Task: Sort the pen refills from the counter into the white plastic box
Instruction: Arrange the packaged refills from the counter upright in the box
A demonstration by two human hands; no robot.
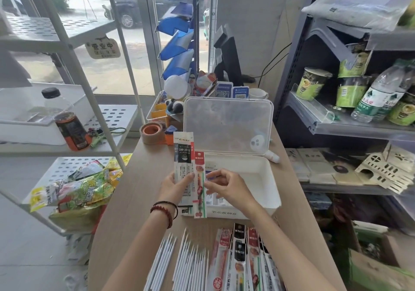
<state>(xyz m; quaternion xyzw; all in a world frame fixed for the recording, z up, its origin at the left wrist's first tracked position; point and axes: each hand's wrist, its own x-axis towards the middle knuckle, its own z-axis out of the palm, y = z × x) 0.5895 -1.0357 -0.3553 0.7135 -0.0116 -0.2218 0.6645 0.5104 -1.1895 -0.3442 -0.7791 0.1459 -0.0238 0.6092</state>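
Observation:
My left hand (pixel 174 188) grips a fan of packaged pen refills (pixel 183 155), black-and-white packs held upright in front of the white plastic box (pixel 265 178). A red-topped refill pack (pixel 199 173) stands at the right of the fan, and my right hand (pixel 226 188) pinches its edge with fingertips. The box sits open on the wooden counter (pixel 134 200), its clear lid (pixel 226 124) tilted back, with a few packs lying inside. More refill packs (pixel 244 259) and loose white refills (pixel 184 261) lie at the counter's near edge.
A roll of tape (pixel 151 132) and a desk organiser (pixel 160 108) stand behind the box. A white rack with a bottle (pixel 67 122) and snack bags (pixel 76 189) is at left. Shelves with cup noodles (pixel 312 84) and water bottles stand at right.

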